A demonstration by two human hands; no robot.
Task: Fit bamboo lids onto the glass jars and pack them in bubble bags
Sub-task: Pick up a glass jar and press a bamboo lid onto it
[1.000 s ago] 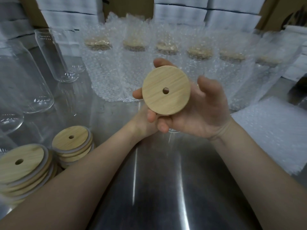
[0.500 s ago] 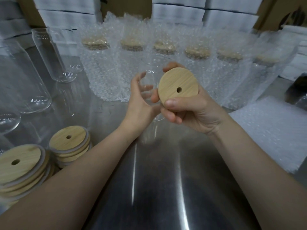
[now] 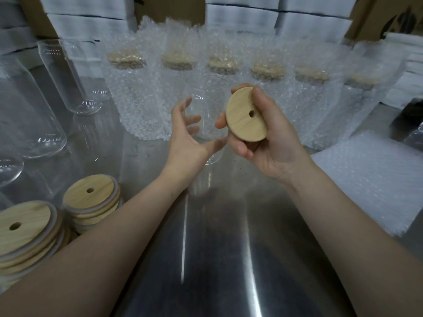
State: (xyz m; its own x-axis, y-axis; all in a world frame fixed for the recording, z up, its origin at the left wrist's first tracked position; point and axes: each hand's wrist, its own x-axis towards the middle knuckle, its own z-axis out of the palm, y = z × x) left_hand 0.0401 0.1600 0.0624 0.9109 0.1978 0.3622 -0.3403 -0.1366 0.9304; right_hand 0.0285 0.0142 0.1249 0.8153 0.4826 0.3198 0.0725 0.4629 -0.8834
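left hand (image 3: 187,145) wraps the glass jar (image 3: 206,94). right hand (image 3: 272,147) pinches a bamboo lid (image 3: 246,115), tilted, just right of the jar.

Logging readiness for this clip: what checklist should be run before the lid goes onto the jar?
1. Round bamboo lid with centre hole held in right grip: ok.
2. Clear glass jar upright on shiny steel table: ok.
3. Jar mouth uncovered: ok.
4. Left grip holding jar firmly: cannot tell.
5. Lid level above mouth: not ok, tilted, beside jar.
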